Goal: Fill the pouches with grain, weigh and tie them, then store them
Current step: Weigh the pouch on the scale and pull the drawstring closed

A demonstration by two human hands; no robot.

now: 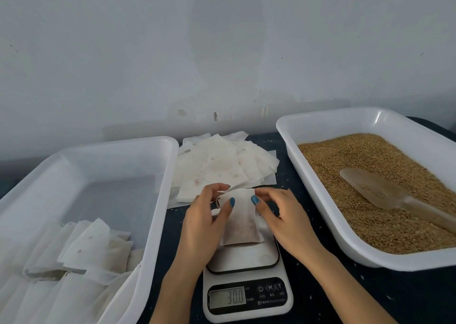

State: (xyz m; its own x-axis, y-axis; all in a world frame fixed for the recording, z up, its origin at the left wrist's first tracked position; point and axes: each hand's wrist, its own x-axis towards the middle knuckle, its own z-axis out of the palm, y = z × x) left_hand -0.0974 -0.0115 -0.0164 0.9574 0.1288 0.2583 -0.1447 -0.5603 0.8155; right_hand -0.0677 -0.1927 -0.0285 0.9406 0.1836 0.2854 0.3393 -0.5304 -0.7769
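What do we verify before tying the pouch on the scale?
1. Pouch bottom rests on the scale: ok.
2. Display readable: ok, shows 30.0.
3. Reading free of hand load: cannot tell; left hand and right hand both pinch the pouch's top edge.
4. Drawstring located: cannot tell, none visible.
5. Storage tray has room: ok, bare floor shows behind the filled pouches.
6. Scoop parked in the grain tray: ok.
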